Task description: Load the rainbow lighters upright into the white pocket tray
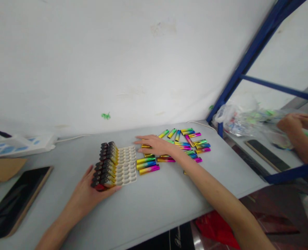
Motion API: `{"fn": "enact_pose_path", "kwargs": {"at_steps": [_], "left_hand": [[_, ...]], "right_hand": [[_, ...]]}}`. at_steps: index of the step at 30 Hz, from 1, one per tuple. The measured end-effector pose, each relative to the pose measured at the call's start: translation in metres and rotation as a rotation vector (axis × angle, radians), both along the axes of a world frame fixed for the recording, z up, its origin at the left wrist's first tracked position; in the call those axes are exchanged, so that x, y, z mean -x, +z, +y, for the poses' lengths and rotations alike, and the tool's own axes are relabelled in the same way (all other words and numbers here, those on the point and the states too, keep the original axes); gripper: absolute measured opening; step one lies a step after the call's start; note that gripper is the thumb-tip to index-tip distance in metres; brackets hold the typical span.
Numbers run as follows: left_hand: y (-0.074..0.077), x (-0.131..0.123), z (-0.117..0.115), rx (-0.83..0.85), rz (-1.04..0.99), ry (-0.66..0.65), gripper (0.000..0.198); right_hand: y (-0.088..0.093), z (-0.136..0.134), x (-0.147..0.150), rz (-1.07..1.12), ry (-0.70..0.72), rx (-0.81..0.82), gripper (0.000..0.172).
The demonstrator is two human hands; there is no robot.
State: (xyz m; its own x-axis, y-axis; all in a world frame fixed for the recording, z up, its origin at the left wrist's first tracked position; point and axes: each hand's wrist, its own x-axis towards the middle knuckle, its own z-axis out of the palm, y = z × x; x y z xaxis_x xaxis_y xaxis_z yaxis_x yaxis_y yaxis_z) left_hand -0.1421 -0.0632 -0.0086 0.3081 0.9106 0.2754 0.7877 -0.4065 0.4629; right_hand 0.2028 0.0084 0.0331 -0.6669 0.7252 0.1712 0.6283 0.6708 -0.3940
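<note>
A white tray (126,168) with rows of round hollows lies on the table. Its left part holds several upright black-topped pieces with shiny gold bodies, resembling lighters (105,163). My left hand (87,191) curls around the tray's near left corner, thumb along the front edge and fingers at the left side. To the right of the tray lie several loose shiny tubes (148,169) in rainbow metallic colours. My right hand (155,144) reaches over them, fingers stretched out toward the left and palm down. It covers some tubes, and no tube shows in its fingers.
A phone (17,201) lies at the left, near brown cardboard (4,169) and a white power strip (21,146). On the right is a blue metal frame (244,69). Beyond it, another person's hands (294,123) are near plastic bags (239,119) and a second phone (267,154).
</note>
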Motion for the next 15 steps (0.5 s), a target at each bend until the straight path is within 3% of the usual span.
{"fn": "enact_pose_path", "kwargs": {"at_steps": [5, 9, 12, 15], "left_hand": [[-0.016, 0.004, 0.006, -0.003, 0.021, 0.083, 0.075], [-0.007, -0.006, 0.013, 0.043, 0.017, 0.117, 0.078], [0.007, -0.018, 0.023, 0.086, 0.029, 0.128, 0.074], [0.021, -0.028, 0.033, 0.118, 0.039, 0.114, 0.068]], "right_hand": [[0.021, -0.004, -0.033, 0.25, -0.212, -0.072, 0.046], [0.033, -0.012, -0.099, 0.433, -0.524, -0.223, 0.043], [0.031, -0.022, -0.153, 0.236, -0.875, -0.23, 0.038], [0.019, -0.033, -0.189, 0.131, -1.035, -0.172, 0.03]]}}
